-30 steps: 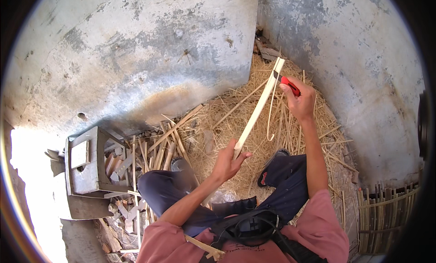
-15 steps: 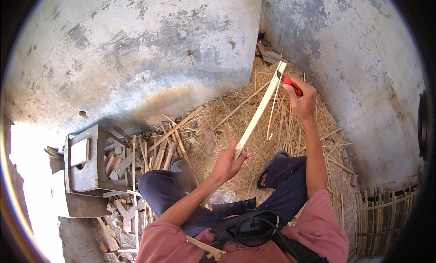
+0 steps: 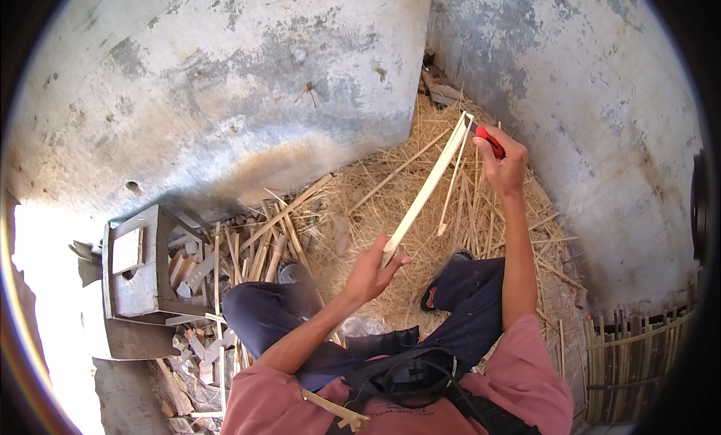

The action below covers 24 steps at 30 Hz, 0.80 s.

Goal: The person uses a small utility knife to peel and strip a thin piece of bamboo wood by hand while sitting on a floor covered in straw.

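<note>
Right hand [image 3: 506,165] stretched forward, gripping red knife [image 3: 491,143], left hand [image 3: 368,275] nearer the body, grasping pale strip [image 3: 426,189].

One long, pale strip [image 3: 425,189] slants up to the right; near its top are a red knife [image 3: 491,142] and a thin sliver [image 3: 454,176].

The left arm [image 3: 312,331] angles inward, left grip [image 3: 368,276] curled; the right arm [image 3: 519,258] stretches farther forward, right grip [image 3: 505,165] clenched.
</note>
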{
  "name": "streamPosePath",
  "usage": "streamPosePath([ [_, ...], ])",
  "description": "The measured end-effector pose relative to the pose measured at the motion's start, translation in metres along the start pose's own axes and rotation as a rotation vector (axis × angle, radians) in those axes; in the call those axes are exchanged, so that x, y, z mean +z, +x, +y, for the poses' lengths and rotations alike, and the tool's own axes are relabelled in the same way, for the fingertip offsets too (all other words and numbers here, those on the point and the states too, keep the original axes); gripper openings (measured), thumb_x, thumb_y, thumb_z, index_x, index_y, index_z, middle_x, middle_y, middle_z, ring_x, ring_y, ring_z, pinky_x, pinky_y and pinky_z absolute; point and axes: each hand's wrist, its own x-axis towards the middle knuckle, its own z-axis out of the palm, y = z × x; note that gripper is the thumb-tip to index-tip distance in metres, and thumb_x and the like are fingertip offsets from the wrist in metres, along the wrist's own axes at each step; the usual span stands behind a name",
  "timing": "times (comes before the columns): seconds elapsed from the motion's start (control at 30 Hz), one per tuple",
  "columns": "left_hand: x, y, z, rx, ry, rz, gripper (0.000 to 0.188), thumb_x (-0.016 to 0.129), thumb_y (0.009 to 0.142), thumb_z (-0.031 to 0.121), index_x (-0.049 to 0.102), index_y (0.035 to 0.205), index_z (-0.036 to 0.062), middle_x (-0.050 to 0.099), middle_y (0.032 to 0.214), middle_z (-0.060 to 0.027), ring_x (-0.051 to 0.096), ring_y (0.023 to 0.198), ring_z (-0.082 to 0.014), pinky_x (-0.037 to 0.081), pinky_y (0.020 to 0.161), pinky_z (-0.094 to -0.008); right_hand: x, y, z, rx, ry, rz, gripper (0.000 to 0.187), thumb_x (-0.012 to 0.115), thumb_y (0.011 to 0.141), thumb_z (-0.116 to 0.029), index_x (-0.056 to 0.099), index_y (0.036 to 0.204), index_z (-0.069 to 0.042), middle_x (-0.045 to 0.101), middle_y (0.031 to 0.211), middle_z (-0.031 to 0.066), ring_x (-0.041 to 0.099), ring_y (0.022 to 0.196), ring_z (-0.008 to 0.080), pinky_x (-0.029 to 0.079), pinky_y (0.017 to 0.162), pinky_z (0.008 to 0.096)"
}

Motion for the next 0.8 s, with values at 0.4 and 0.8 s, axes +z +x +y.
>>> streamPosePath([
  [0.4, 0.02, -0.032, -0.042, 0.071, 0.052, -0.205, 0.035, 0.077, 0.099, 0.029, 0.053, 0.109, 0.0052, 0.062, 0.068, -0.0176, 0.065, 0.061, -0.0315, 0.048, 0.056, -0.0444, -0.096, 0.023, 0.134, 0.5, 0.062, 0.403, 0.047, 0.066, 0.104, -0.044, 0.077, 0.12, -0.001, 0.076, 0.089, 0.0067, 0.065, 0.076, 0.0151, 0.052, 0.074, 0.0307],
  [0.8, -0.007, 0.025, -0.045, -0.074, 0.074, 0.115, 0.038, 0.063, 0.107, 0.038, 0.057, 0.119, 0.002, 0.065, 0.075, -0.0159, 0.067, 0.068, -0.032, 0.051, 0.064, -0.0435, -0.036, -0.014, 0.086, 0.462, -0.114, -0.365, 0.051, 0.066, 0.102, -0.049, 0.074, 0.124, -0.003, 0.076, 0.1, 0.0134, 0.068, 0.087, 0.0231, 0.052, 0.082, 0.0374],
])
